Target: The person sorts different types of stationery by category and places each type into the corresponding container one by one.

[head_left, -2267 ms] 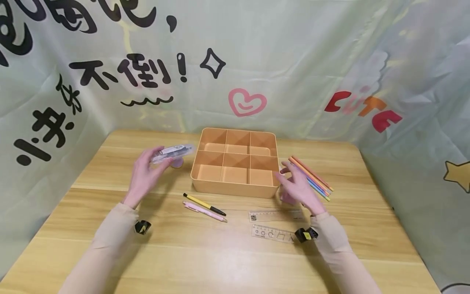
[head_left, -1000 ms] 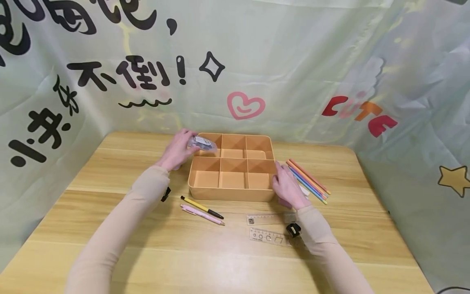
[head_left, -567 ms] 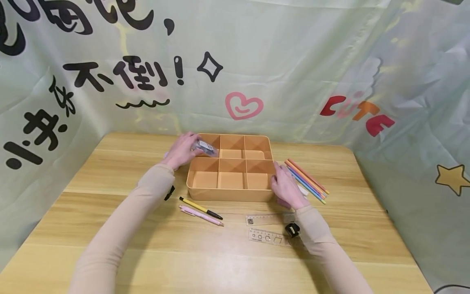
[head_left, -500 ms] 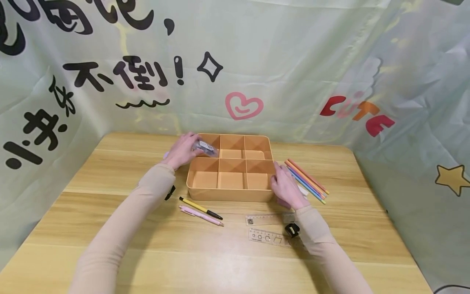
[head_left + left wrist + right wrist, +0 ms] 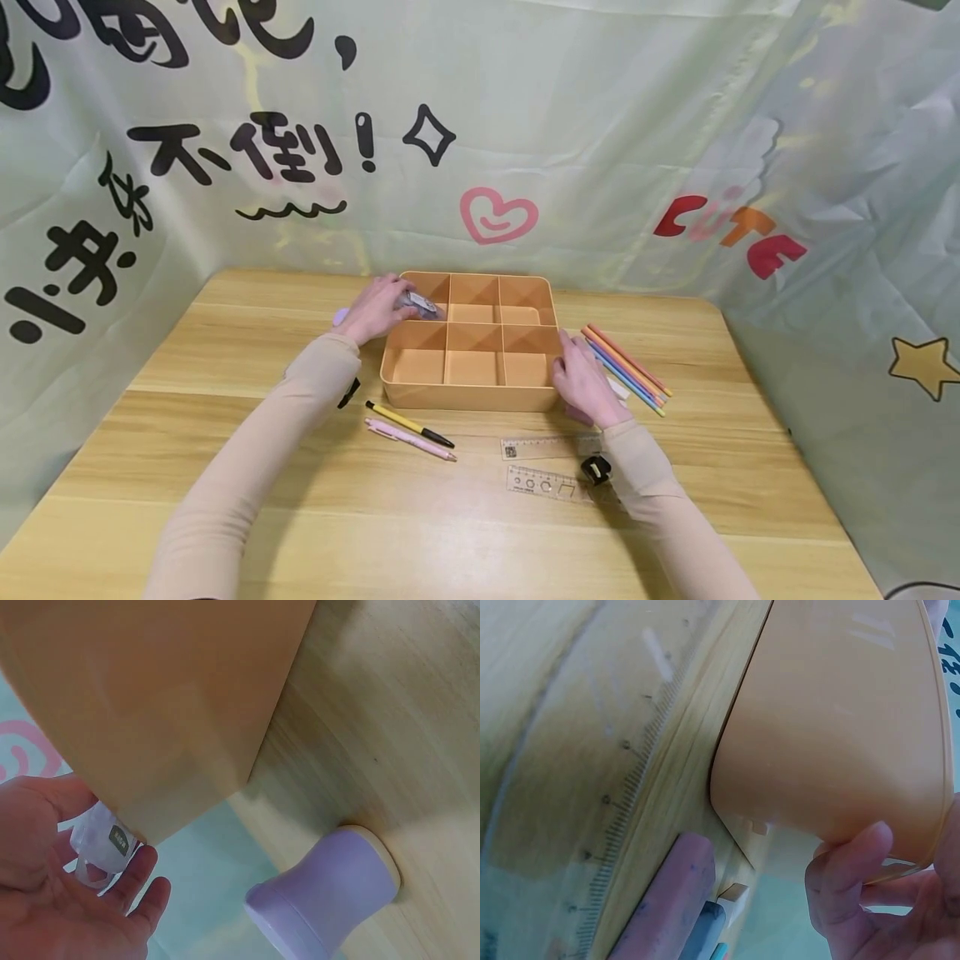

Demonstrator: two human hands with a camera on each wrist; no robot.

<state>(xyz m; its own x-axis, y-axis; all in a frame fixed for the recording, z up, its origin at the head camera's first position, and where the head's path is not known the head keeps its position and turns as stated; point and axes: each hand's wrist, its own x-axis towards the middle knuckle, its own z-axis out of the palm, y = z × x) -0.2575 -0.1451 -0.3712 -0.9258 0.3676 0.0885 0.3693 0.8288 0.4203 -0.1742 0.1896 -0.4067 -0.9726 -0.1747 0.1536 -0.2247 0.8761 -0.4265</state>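
My left hand [image 5: 373,310] holds a clear plastic pack [image 5: 422,305] with dark contents over the back left compartment of an orange six-compartment organizer box [image 5: 468,397]. In the left wrist view, the pack shows a small green label, with fingers and thumb around it beside the box's rim. My right hand [image 5: 588,382] grips the box's right side near the front corner; the right wrist view shows its thumb and fingers at the rim. A pink eraser-like bar [image 5: 667,900] lies beside the box, partly under the right hand in the head view.
A lavender waisted container [image 5: 322,892] stands left of the box. A yellow pen [image 5: 408,423] and pink pen [image 5: 411,439] lie in front. Two clear rulers [image 5: 540,448] lie near the right wrist. Several coloured pencils [image 5: 628,367] lie on the right. A printed curtain [image 5: 600,125] hangs behind.
My left hand has carried the pack from left of the box to its back left compartment, and lowered slightly. My right hand has moved onto the box's right side.
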